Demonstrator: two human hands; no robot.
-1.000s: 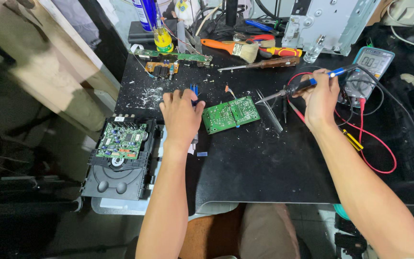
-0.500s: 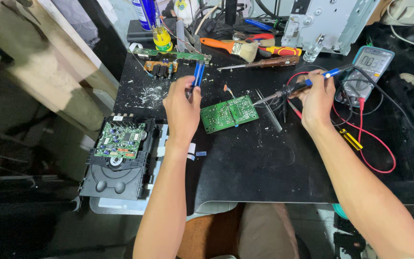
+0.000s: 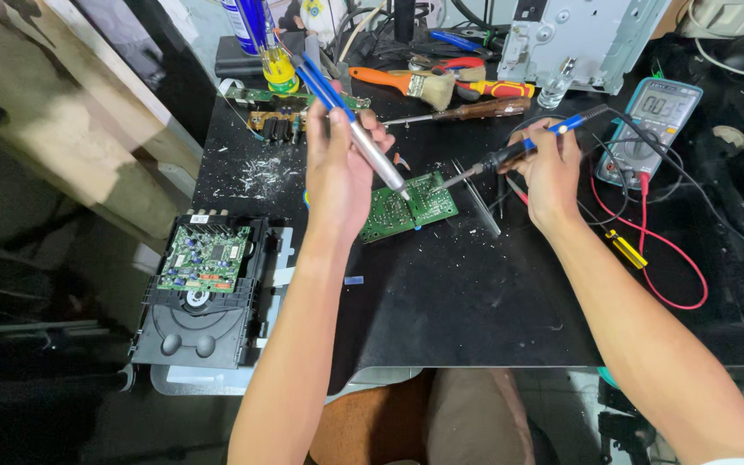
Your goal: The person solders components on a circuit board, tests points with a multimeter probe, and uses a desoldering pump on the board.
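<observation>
Hands work apart over a small green circuit board (image 3: 408, 207) lying flat on the black mat (image 3: 475, 293). The left hand (image 3: 337, 168) is clenched round a blue-and-silver desoldering pump (image 3: 355, 129), its tip down on the board. The right hand (image 3: 548, 168) grips a soldering iron (image 3: 510, 155), whose tip meets the board's right edge. Left of the left forearm, an opened black disc-drive tray (image 3: 191, 331) holds another green board (image 3: 204, 258). Beyond the right hand lies a multimeter (image 3: 652, 116).

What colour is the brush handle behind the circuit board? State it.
Orange, on the brush in the head view.
</observation>
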